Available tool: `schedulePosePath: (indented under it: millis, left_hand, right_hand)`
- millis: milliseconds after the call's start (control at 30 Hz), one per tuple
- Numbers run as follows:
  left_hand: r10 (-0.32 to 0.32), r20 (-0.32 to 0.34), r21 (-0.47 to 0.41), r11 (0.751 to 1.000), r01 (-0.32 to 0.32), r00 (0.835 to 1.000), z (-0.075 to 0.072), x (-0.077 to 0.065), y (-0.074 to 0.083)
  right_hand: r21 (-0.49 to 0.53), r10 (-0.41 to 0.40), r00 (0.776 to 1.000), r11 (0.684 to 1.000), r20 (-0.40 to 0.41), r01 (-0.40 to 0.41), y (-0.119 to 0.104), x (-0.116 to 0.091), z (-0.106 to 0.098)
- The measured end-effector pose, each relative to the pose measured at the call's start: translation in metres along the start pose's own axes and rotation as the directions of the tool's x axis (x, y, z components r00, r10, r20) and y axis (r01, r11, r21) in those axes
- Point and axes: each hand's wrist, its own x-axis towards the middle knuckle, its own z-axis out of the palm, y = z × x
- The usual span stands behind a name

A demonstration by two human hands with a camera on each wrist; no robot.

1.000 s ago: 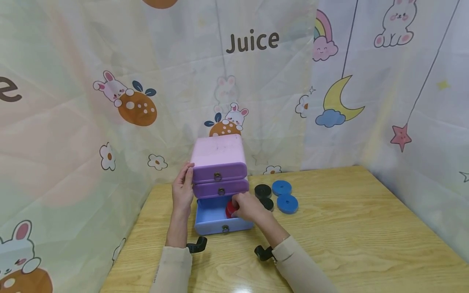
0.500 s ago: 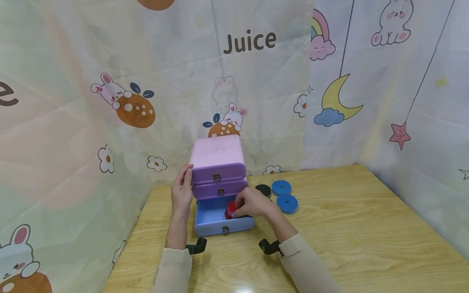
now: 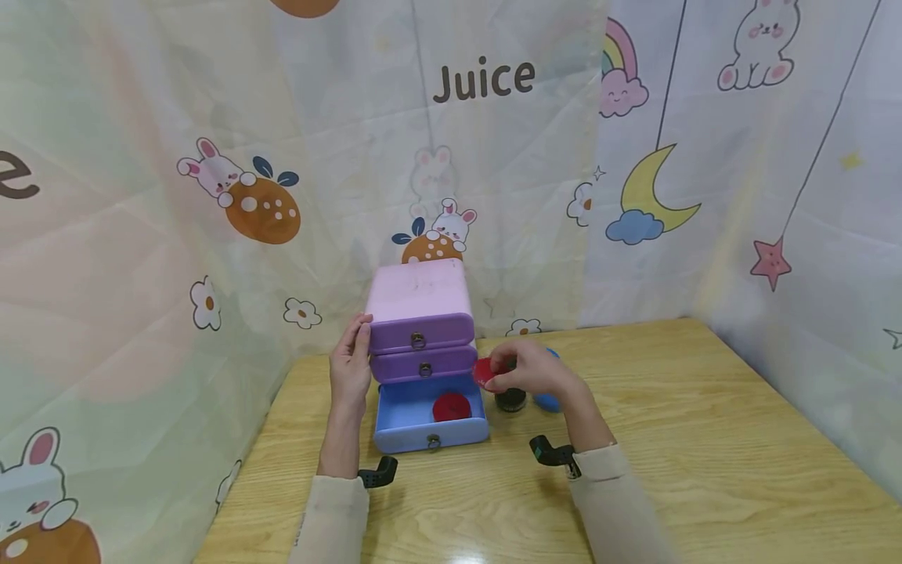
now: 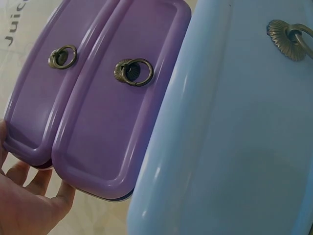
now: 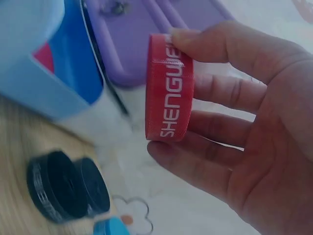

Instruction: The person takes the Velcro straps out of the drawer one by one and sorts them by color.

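My right hand (image 3: 532, 368) pinches a red roll of webbing-like tape (image 5: 168, 88) by its edges, thumb on one side and fingers on the other. White letters run round the roll. It hangs just right of the small drawer cabinet (image 3: 419, 290), above the table. Below two closed purple drawers (image 3: 423, 333), the blue bottom drawer (image 3: 405, 407) is pulled out. A second red roll (image 3: 452, 407) lies inside at its right. My left hand (image 3: 349, 368) rests against the cabinet's left side, its fingers touching the edge of the purple drawers in the left wrist view.
Two black rolls (image 5: 58, 186) stand on the wooden table (image 3: 669, 439) right of the cabinet. Blue rolls (image 3: 548, 403) lie beyond them, partly hidden by my right hand. A printed curtain (image 3: 521, 219) closes off the back and sides.
My right hand has lifted one red roll out of the blue drawer and carried it up and to the right. The other red roll now shows in the drawer. My left hand stays put.
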Motion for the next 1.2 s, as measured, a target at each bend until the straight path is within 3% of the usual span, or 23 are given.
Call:
schedulePosePath:
  millis: [200,400,533,733,1200]
  left_hand:
    - [-0.01,0.01,0.0,1.0,0.01,1.0,-0.001,-0.001,0.0]
    - [-0.027,0.016,-0.01,1.0,0.028,0.999,-0.001,-0.001,0.001]
    - [-0.02,0.012,-0.005,1.0,0.02,1.0,-0.001,0.0,0.001]
    - [0.004,0.01,-0.01,1.0,-0.004,1.0,-0.001,0.001,0.0]
    - [-0.021,0.003,0.008,1.0,0.021,1.0,0.0,0.003,0.002]
  right_hand:
    - [-0.049,0.096,0.984,0.993,-0.149,-0.104,0.026,-0.005,-0.008]
    - [-0.152,0.112,0.931,0.973,-0.348,-0.174,0.062,-0.006,-0.007]
    - [-0.167,0.132,0.898,0.961,-0.42,-0.22,0.08,-0.007,-0.007]
    - [-0.192,0.181,0.855,0.932,-0.485,-0.306,0.099,-0.011,-0.005]
    - [-0.078,0.332,0.765,0.893,-0.552,-0.444,0.128,-0.024,-0.007]
